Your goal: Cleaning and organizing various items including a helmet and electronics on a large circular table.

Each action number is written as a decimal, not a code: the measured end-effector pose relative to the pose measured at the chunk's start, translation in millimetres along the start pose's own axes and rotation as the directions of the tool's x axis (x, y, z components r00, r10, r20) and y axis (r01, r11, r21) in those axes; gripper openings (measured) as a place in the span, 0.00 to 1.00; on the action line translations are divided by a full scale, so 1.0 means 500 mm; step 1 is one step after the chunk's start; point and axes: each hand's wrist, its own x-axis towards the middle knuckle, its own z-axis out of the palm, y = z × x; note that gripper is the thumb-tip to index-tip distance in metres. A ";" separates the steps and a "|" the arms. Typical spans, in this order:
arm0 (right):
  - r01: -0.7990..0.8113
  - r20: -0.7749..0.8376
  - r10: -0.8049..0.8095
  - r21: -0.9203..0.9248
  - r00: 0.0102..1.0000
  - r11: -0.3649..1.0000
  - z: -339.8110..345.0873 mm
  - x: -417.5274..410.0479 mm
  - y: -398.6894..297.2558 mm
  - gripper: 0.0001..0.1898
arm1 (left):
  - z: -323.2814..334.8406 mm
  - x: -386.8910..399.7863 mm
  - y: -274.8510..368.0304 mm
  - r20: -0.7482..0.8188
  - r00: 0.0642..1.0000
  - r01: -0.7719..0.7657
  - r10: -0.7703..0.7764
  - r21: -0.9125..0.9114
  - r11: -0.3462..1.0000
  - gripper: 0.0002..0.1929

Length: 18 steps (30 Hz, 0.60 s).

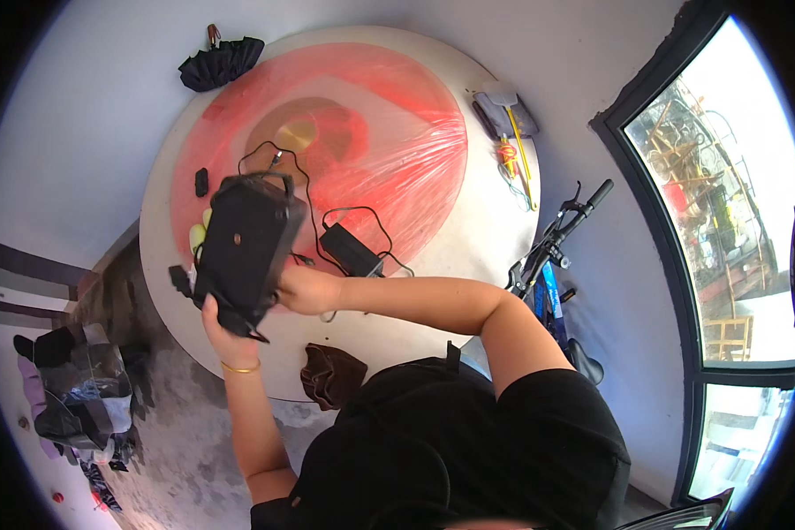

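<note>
A black bag or soft case [245, 245] is held up over the near left of a round table, tilted, with straps hanging at its lower end. My left hand [228, 334] grips its lower end, a gold bangle on the wrist. At its right side, my right hand [308, 289] touches it, the fingers partly hidden behind it. Right of the bag lies a black power adapter [351, 250] with its cable looping across the table. Yellow-green rounded things [199, 236] show partly at the bag's left edge.
The round table [503, 245] bears a red plastic cover. A folded black umbrella [222, 64] lies at its far left edge, a fly swatter [520, 142] at the right, a brown cloth item [331, 375] at the near edge. A bicycle handlebar [556, 232] stands at right.
</note>
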 end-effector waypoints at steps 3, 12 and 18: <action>-0.048 0.079 0.075 -0.294 0.994 0.955 0.005 -0.034 0.025 0.12 | 0.000 0.028 0.021 -0.085 0.983 -0.122 0.162 0.356 0.926 0.25; 0.053 0.022 -0.063 -0.845 0.998 0.533 -0.204 -0.041 -0.105 0.06 | -0.011 0.006 0.027 0.293 0.949 -0.306 0.117 0.945 0.118 0.28; 0.469 0.270 -0.389 -0.379 0.881 0.798 -0.238 0.061 -0.081 0.06 | -0.014 -0.031 0.063 0.295 0.849 0.138 -0.437 0.675 0.724 0.32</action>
